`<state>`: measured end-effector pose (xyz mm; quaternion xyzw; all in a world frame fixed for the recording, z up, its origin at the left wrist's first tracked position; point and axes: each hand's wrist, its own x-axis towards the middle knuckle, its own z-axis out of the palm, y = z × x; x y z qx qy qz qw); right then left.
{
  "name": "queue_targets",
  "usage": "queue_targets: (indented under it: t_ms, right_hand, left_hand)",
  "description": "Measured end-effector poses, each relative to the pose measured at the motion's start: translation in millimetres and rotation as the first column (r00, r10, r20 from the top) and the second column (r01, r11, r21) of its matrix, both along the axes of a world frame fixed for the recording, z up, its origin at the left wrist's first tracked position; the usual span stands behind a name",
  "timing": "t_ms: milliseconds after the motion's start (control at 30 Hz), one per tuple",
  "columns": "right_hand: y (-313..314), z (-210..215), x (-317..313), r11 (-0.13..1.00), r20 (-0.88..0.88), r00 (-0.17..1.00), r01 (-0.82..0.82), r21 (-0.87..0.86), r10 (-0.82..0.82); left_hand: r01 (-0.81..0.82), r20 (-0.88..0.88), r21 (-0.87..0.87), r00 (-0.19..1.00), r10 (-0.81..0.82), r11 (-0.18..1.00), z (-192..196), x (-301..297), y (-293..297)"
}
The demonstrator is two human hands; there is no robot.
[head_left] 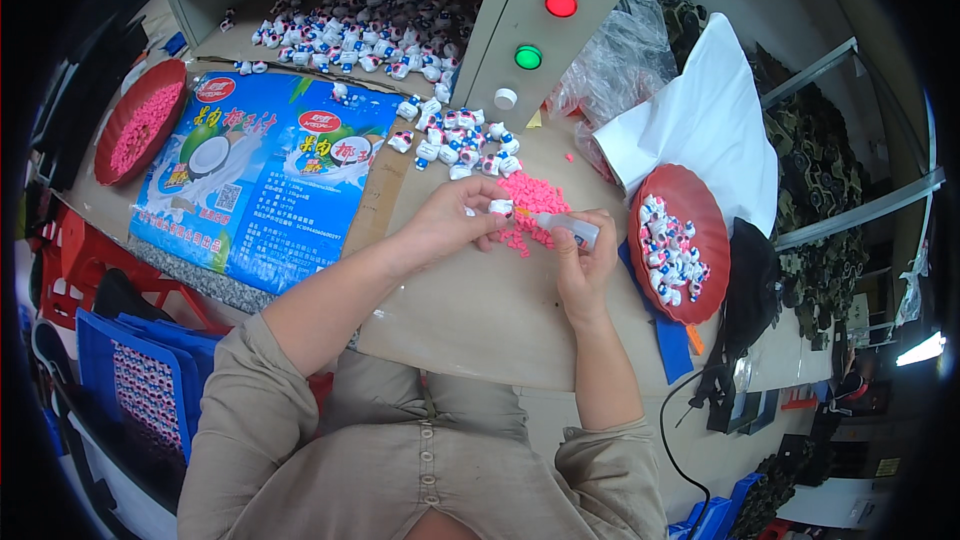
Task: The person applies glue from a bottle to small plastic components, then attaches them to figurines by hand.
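Left hand: our left hand [462, 218] is pinching a small white figurine [501, 208] between thumb and fingertips.
Right hand: our right hand [588, 258] is gripping a small translucent bottle [574, 228], its thin nozzle pointing left.
Held figurine: it is sitting right by the nozzle's tip, above the brown table [470, 325]; whether they are touching, we are unable to tell.
Pink heap: just beyond our hands, small bright pink pieces [530, 192] are lying loose.
Loose figurines: farther off, white-and-blue figurines [465, 140] are clustering before a grey machine [520, 30], and many more are filling its opening.
Machine panel: a red round light [561, 4] is glowing above a green one [528, 57].
Right bowl: a red oval bowl [704, 205] is holding more figurines.
Left bowl: a similar red bowl [164, 132] is holding pink pieces, beside a blue printed sheet [265, 175].
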<state>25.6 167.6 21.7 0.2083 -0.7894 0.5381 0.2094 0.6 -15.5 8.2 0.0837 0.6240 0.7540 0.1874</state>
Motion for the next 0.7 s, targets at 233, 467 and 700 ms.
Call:
queue_targets:
  t_ms: [233,467,700]
  right_hand:
    - [-0.6,0.1,0.2,0.997,0.053,0.999,-0.008,-0.082,0.013]
    - [-1.3,-0.2,1.6,0.993,0.117,0.993,-0.009,-0.119,0.023]
    - [6.1,-4.8,-2.1,0.889,0.292,0.949,0.028,-0.456,0.120]
  left_hand:
    - [-0.020,-0.011,0.018,1.000,0.020,1.000,0.1,0.8,-0.1]
    - [-0.028,-0.026,0.001,0.999,0.028,1.000,-1.8,0.9,0.0]
    - [-0.017,-0.025,-0.002,1.000,0.017,1.000,-0.4,0.0,0.5]
